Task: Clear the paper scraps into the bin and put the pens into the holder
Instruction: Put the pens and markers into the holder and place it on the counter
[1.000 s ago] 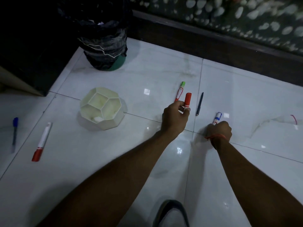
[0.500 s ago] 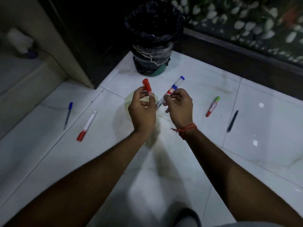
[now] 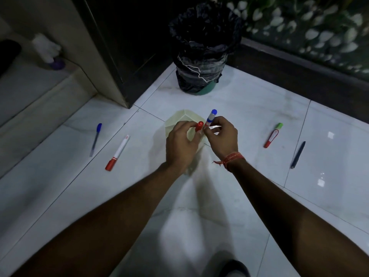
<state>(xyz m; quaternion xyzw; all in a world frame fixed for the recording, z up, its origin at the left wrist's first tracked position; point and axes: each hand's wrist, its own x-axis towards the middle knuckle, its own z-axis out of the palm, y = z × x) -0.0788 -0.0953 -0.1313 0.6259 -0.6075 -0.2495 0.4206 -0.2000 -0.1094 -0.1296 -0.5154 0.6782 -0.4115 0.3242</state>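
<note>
Left hand (image 3: 180, 142) pinches a red-capped marker (image 3: 199, 126), right hand (image 3: 221, 136) a blue-capped marker (image 3: 210, 117), over the holder (image 3: 179, 119). Light, stiff, probably slick barrels; mid-barrel grip looks safest.

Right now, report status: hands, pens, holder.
Left hand grips red-capped marker; right hand grips blue-capped marker. Both over the holder. Four pens on the floor. Nothing in the way.

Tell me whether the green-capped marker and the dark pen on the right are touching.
Apart. The head view shows bare white tile between the green-capped marker and the dark pen, which lie separately right of both hands.
</note>
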